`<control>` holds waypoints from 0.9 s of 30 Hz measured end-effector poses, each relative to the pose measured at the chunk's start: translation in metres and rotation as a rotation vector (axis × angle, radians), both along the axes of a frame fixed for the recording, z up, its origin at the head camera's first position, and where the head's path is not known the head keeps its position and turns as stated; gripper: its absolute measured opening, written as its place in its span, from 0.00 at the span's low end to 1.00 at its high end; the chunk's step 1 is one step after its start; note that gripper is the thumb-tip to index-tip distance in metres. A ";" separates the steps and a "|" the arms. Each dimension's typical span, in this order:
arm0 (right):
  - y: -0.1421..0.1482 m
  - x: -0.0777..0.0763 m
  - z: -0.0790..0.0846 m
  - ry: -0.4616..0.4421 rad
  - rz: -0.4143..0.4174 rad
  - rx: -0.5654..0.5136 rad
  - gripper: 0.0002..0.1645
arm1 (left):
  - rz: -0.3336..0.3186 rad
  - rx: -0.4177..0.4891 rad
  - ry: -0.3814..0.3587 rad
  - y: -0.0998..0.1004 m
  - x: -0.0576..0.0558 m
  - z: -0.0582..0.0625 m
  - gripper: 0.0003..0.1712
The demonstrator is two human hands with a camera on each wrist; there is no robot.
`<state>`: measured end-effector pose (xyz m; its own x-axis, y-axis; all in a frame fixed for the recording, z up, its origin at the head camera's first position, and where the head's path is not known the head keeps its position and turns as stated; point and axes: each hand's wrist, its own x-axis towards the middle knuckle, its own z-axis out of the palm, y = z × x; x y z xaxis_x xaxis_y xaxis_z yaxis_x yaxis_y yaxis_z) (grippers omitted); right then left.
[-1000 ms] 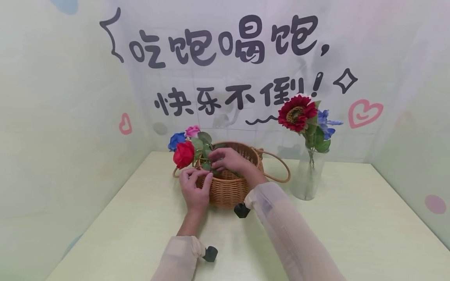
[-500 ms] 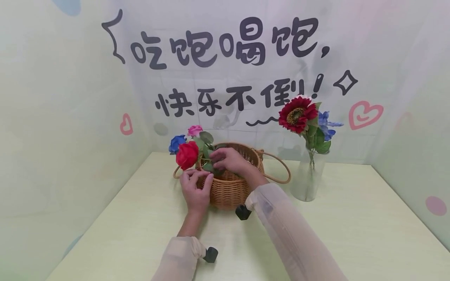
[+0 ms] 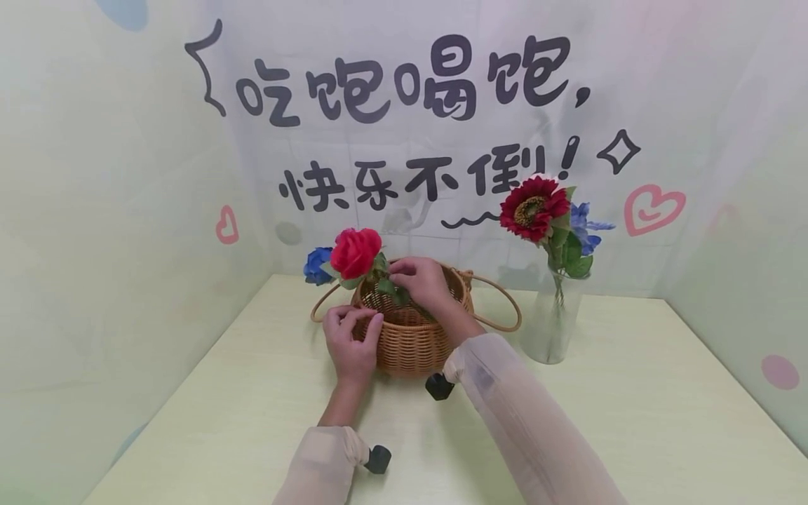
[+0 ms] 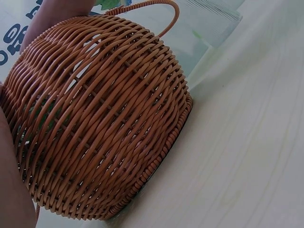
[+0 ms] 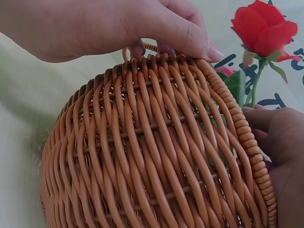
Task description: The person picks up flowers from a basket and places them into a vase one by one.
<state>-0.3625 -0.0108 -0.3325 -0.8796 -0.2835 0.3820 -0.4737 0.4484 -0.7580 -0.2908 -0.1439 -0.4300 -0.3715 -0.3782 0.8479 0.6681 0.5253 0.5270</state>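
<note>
The hands are apart from each other, both at the round wicker basket (image 3: 410,348): the left hand (image 3: 350,345) pinches the near-left part of its rim, while the right hand (image 3: 424,282) reaches over the opening and pinches the red rose (image 3: 355,252) by its stem, a little below the bloom.

Largest is the pale backdrop (image 3: 404,137) on the far side, printed with black Chinese lettering. The tabletop (image 3: 252,410) spreads in front of it. The basket stands upright on it, left of centre, its right loop handle (image 3: 516,305) folded outward. To the right is a clear glass vase (image 3: 535,333) holding a dark red sunflower (image 3: 534,210) and, right of that, a blue flower (image 3: 587,228).

The red rose has just changed place: its bloom has risen and moved right and away from the left hand, so it now sits above the basket's far-left edge, leaves hanging toward the inside. That suggests its position in the basket is being adjusted while the left hand steadies the wicker. The blue rose (image 3: 317,266) shows just left of it, hardly shifted. The pink rose (image 5: 226,71) has gone from the head view; only a sliver of pink appears beside the rim in the right wrist view.
</note>
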 end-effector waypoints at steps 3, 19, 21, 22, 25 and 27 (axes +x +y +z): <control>0.001 0.001 0.001 0.010 -0.008 -0.037 0.07 | -0.011 -0.010 0.022 -0.002 -0.001 -0.001 0.04; 0.005 0.009 0.004 0.056 -0.066 -0.269 0.08 | -0.002 -0.002 0.099 0.007 0.012 0.017 0.06; 0.005 0.010 0.005 0.063 -0.080 -0.294 0.08 | -0.004 0.001 0.096 0.008 0.014 0.019 0.06; 0.005 0.010 0.006 0.067 -0.086 -0.305 0.08 | -0.005 0.004 0.088 0.008 0.014 0.019 0.05; 0.006 0.012 0.007 0.088 -0.098 -0.338 0.08 | -0.004 0.007 0.065 0.004 0.009 0.011 0.05; 0.006 0.013 0.008 0.106 -0.105 -0.361 0.08 | -0.001 0.010 0.050 0.001 0.003 0.004 0.05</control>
